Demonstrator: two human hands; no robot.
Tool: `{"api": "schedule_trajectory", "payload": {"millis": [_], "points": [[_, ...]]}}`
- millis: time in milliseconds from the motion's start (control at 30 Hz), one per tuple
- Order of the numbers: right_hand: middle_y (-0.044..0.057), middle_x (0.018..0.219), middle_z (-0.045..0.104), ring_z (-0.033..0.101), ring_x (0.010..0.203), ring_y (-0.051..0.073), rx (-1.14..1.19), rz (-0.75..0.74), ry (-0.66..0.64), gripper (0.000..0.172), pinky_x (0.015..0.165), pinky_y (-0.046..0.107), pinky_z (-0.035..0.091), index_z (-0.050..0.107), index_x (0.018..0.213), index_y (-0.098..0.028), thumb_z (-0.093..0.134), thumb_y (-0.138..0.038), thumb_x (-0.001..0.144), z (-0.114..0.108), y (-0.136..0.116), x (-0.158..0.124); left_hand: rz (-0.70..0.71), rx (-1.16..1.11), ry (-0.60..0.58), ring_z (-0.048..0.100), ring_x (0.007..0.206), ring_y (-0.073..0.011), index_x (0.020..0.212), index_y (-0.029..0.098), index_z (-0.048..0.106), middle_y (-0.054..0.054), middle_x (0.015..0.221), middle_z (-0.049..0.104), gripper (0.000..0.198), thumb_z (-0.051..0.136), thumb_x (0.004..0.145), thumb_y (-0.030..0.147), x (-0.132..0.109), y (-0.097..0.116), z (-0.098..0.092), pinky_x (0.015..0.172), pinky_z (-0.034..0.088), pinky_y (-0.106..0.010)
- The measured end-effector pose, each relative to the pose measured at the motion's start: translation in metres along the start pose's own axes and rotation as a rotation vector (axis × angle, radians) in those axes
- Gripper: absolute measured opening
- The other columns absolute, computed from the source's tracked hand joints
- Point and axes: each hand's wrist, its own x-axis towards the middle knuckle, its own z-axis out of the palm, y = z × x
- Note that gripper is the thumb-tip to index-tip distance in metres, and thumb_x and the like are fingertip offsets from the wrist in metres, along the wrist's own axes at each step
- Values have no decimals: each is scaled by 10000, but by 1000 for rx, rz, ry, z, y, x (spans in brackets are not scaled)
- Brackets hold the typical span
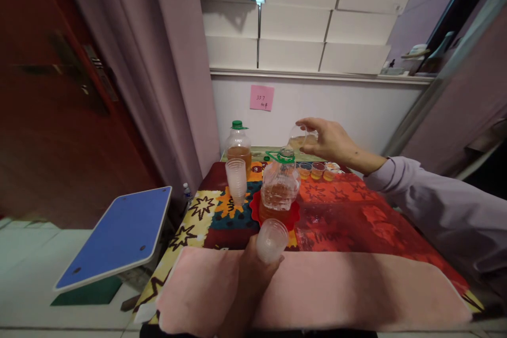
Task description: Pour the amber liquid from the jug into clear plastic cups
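Note:
My right hand (327, 140) grips a clear plastic cup (300, 142) holding pale amber liquid, tilted toward the open mouth of a clear jug (280, 185). That jug has a green handle ring at its neck and amber liquid inside. It stands on a red scalloped plate (293, 216). Down in front of it, my left hand (255, 269) is wrapped round a stack of clear plastic cups (272, 240). To the jug's left stands another stack of cups (236, 179), before a second jug (239, 153) with a green cap, partly filled with amber liquid.
Several small cups of amber liquid (318, 170) line the table's back right. A loose green cap (266, 158) lies behind the jug. A pink cloth (336, 290) covers the front of the patterned tablecloth (348, 216). A blue-topped stool (119, 237) is at left.

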Motion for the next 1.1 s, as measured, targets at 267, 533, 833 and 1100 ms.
{"api": "schedule_trajectory", "payload": {"millis": [267,533,833,1100], "points": [[77,1348,789,758,1156,338,-107,-126,39,670,978,476,608,701,1446,-272,780,-199,784,5,4,1,-46,-175,-24,749,870,-280,969,283,580,5,811,702,411,851,660,260,6,-14,7,772,544,-363],[93,1384,760,740,1166,344,-171,-184,30,678,949,463,598,669,1487,-268,738,-176,818,3,-2,0,-67,-193,-47,756,900,-266,991,256,599,0,870,737,421,857,660,221,5,-5,0,809,547,-359],[131,1475,716,683,1305,367,-272,-331,20,680,1055,515,565,642,1507,-242,675,-98,844,3,-10,-1,-50,-189,26,768,874,-269,973,265,614,11,823,720,420,867,645,194,4,-12,9,764,546,-332],[126,1489,682,569,1460,432,-134,-319,212,669,1292,709,354,550,1573,-260,702,-213,923,-3,-23,-29,-74,-96,-81,770,976,-259,1066,250,610,-44,1000,784,429,871,727,271,3,-7,2,846,564,-334]]}}
